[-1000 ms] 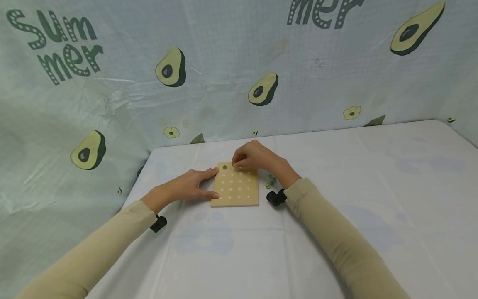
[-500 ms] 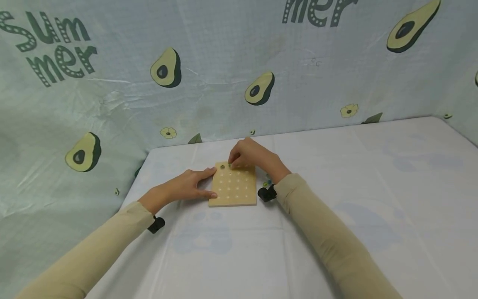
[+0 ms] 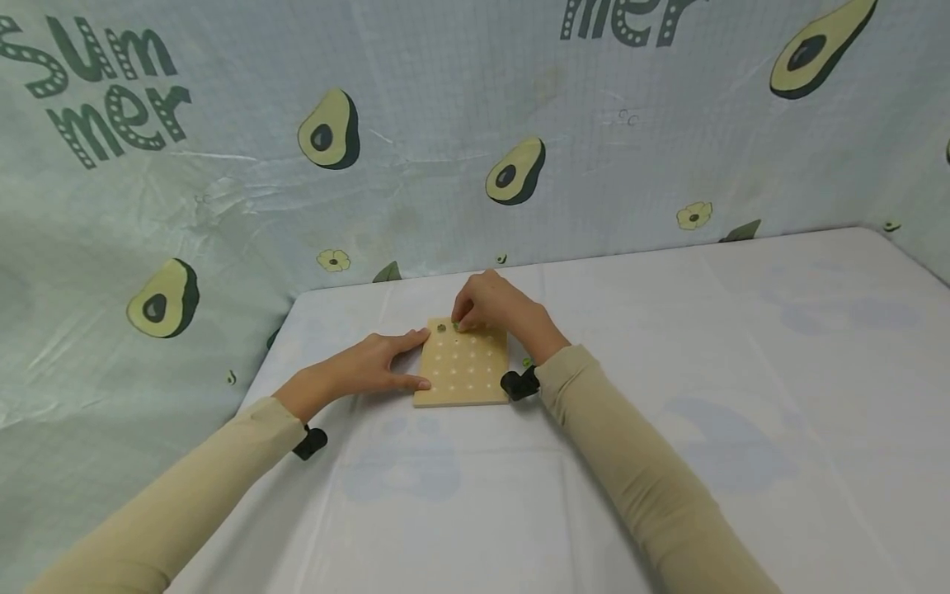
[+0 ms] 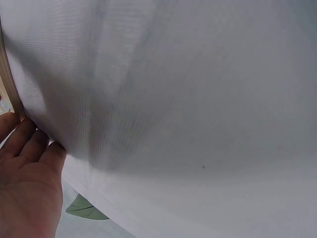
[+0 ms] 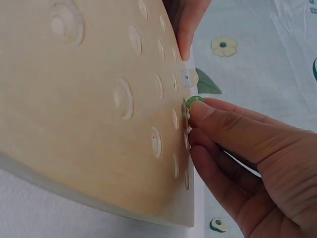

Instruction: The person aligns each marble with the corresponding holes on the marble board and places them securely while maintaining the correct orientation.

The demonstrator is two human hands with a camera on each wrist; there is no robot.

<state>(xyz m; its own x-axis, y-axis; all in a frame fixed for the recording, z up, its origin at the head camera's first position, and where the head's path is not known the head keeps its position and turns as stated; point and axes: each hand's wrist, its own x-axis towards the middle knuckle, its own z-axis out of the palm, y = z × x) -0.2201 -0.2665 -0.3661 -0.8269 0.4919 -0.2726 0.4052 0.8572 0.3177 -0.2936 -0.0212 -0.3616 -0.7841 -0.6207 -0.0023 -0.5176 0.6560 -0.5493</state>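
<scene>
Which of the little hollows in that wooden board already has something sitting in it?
The hollow in the board's far left corner: it holds a dark marble. The right hand pinches a green marble right beside it; the other visible hollows look bare.

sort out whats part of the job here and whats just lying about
In use: wooden board; green bead pinched by right hand; left hand holding the board's edge.
Lying about: avocado-print cloth; white table cover.

Matt pale wood board (image 3: pixel 462 366), glossy glass marble (image 5: pixel 192 100), smooth white tablecloth (image 3: pixel 668 346)
</scene>
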